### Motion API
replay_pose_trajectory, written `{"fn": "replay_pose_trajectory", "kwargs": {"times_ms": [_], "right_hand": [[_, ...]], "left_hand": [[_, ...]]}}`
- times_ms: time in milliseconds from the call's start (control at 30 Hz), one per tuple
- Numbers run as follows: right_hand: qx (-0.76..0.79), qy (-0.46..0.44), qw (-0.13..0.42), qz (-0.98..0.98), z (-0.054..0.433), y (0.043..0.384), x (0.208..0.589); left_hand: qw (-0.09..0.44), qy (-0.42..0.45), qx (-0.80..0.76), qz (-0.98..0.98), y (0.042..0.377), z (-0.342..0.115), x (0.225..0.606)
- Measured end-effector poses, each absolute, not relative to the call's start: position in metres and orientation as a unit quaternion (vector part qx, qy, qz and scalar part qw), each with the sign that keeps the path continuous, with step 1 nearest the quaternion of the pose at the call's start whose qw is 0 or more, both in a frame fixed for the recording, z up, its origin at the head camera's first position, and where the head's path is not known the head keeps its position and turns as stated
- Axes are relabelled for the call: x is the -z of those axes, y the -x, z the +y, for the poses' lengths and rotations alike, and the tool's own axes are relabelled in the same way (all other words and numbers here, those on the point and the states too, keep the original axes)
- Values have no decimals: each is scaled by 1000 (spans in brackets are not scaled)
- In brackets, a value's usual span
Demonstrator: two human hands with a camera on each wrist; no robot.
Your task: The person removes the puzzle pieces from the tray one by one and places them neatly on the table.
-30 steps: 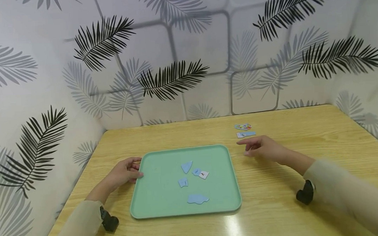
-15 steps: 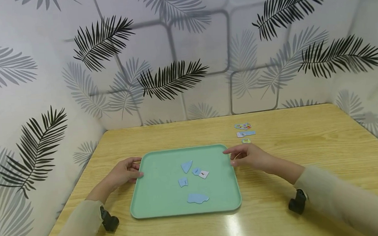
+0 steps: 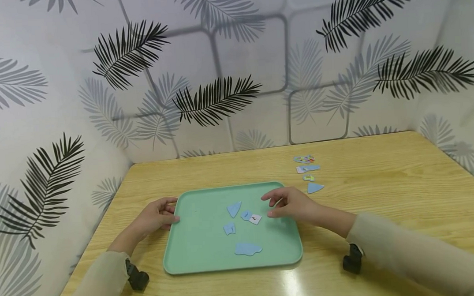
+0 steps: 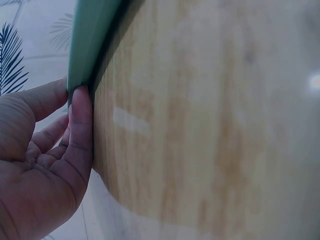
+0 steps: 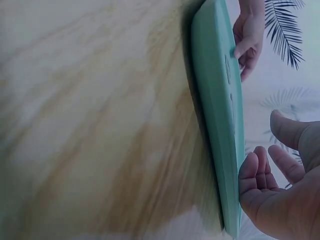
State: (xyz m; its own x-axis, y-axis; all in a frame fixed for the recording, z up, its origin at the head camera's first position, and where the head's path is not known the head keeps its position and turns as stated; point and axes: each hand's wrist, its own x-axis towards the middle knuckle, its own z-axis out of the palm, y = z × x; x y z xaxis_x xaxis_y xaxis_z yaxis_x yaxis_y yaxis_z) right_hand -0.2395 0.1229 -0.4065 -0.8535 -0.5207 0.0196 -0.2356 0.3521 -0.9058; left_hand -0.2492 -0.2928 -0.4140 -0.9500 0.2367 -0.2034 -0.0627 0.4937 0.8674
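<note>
A pale green tray (image 3: 202, 251) lies on the wooden table. My left hand (image 3: 154, 218) grips its left edge; in the left wrist view the thumb and fingers of this hand (image 4: 50, 165) pinch the rim. My right hand (image 3: 293, 203) hovers over the tray's right side, thumb and fingers apart, holding nothing. Just left of its fingertips lies a blue-and-white puzzle piece (image 3: 251, 217). Near that are a blue triangular piece (image 3: 234, 208) and a small blue piece (image 3: 229, 228). A wavy-edged blue piece (image 3: 248, 248) lies nearer the tray's front.
Beyond the tray's right back corner, a column of pieces lies on the table: a multicoloured one (image 3: 304, 158), a long blue-and-white one (image 3: 307, 168), a yellow-green one (image 3: 308, 178) and a blue triangular one (image 3: 315, 187). A leaf-patterned wall (image 3: 251, 121) stands behind.
My right hand has moved left from the table to above the tray. The yellow-green piece and the blue triangle beside the tray have come into view. My left hand has stayed put.
</note>
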Motion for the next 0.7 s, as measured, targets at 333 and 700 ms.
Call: {"fn": "replay_pose_trajectory", "kwargs": {"times_ms": [333, 700], "right_hand": [[483, 224, 142, 834, 98, 239, 409], [447, 220, 148, 855, 85, 245, 410]], "left_hand": [[149, -51, -502, 851, 249, -294, 415], [153, -54, -500, 851, 251, -295, 416]]}}
